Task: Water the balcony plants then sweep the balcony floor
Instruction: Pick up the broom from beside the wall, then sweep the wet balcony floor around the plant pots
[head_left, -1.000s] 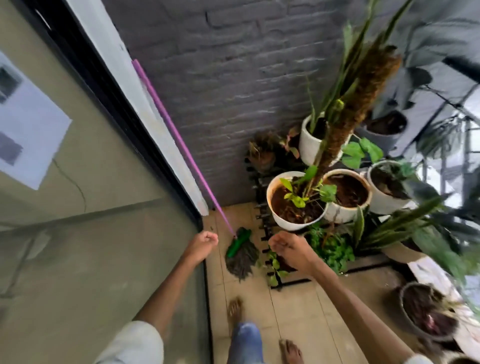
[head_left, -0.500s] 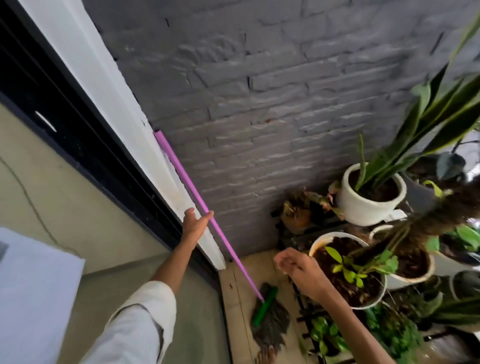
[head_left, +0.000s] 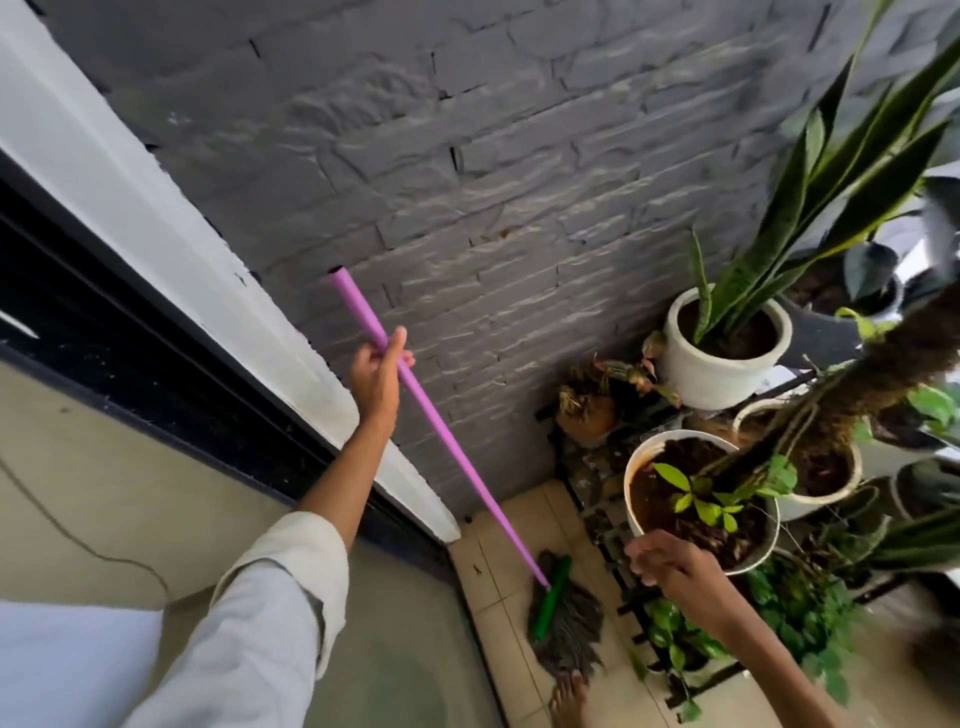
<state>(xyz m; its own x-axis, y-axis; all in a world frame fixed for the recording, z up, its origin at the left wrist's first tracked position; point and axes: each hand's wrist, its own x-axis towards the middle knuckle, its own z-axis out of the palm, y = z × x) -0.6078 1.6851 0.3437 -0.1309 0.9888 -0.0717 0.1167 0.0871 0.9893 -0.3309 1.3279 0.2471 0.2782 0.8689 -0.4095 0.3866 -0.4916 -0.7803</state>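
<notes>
A broom with a long purple handle (head_left: 441, 436) and a green-backed dark brush head (head_left: 563, 618) stands slanted in the corner, its head on the tiled floor (head_left: 498, 561). My left hand (head_left: 376, 371) grips the handle near its top end, clear of the white door frame. My right hand (head_left: 675, 566) hovers with loosely curled fingers and holds nothing, in front of a white pot with brown soil and a small green plant (head_left: 696, 493). A snake plant in a white pot (head_left: 727, 348) stands higher on the rack.
A grey brick wall (head_left: 467, 156) closes the corner. A glass sliding door with a dark frame (head_left: 156, 364) runs along the left. A black metal rack (head_left: 613, 519) with several potted plants fills the right side. My bare foot (head_left: 569, 696) stands beside the brush.
My left hand rose from near the floor to the handle and now grips it; the handle has come away from the door frame. The right hand dropped slightly.
</notes>
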